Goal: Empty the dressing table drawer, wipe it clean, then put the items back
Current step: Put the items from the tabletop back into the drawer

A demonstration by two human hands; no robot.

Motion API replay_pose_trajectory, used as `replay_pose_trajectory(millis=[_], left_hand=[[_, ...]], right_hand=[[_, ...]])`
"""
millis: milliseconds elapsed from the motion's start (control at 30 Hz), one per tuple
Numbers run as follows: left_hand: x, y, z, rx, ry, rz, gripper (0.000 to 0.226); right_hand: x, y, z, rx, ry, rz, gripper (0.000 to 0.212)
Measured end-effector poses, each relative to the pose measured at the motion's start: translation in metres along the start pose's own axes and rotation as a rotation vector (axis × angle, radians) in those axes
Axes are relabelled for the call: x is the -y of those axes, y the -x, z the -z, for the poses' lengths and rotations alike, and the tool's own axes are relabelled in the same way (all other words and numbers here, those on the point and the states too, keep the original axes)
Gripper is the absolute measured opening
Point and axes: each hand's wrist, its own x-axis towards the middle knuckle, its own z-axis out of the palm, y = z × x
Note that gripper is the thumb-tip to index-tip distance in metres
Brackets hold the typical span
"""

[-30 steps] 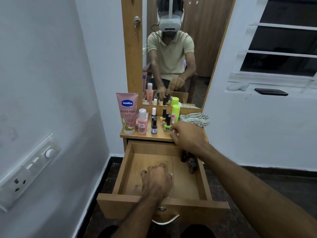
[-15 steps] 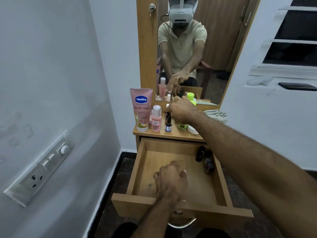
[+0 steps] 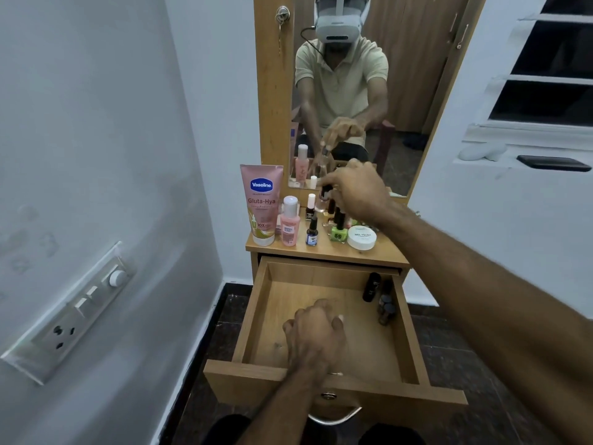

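Right hand: well, my right hand [image 3: 359,191] pinches what looks like a small clear bottle [image 3: 322,200] above the dressing table top [image 3: 378,252], though blur hides detail.
Left hand: my left hand [image 3: 316,332] rests curled, knuckles up, inside the open drawer [image 3: 256,316], gripping nothing I can see.
Drawer: dark little bottles [image 3: 380,300] lie along its right wall.
Top: Vaseline tube [image 3: 261,203], pink bottle [image 3: 290,223], green polish [image 3: 339,232], white jar [image 3: 362,237].
Room: mirror [image 3: 353,91] behind, switch panel [image 3: 73,309] on left wall, window [image 3: 545,65] on the right.
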Motion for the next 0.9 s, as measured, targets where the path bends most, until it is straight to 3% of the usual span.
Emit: replay_pose_trajectory(millis=[100,300,467,667,900], left_hand=[[0.000,0.000,-0.001,-0.017,-0.003,-0.026,0.030],[0.001,-0.001,-0.002,-0.033,0.040,-0.047,0.034],[-0.001,0.002,0.003,-0.088,0.010,-0.118,0.050],[0.000,0.009,0.002,-0.151,0.031,-0.194,0.022],[0.000,0.010,0.001,-0.079,-0.063,-0.277,0.023]], right_hand=[[-0.009,0.021,0.026,0.004,-0.058,-0.012,0.031],[-0.004,0.081,0.038,0.297,-0.118,0.016,0.027],[0.003,0.116,0.017,0.507,-0.095,-0.056,0.023],[0.013,0.130,0.001,0.532,-0.020,-0.086,0.038],[0.016,0.140,-0.002,0.482,0.037,-0.124,0.049]])
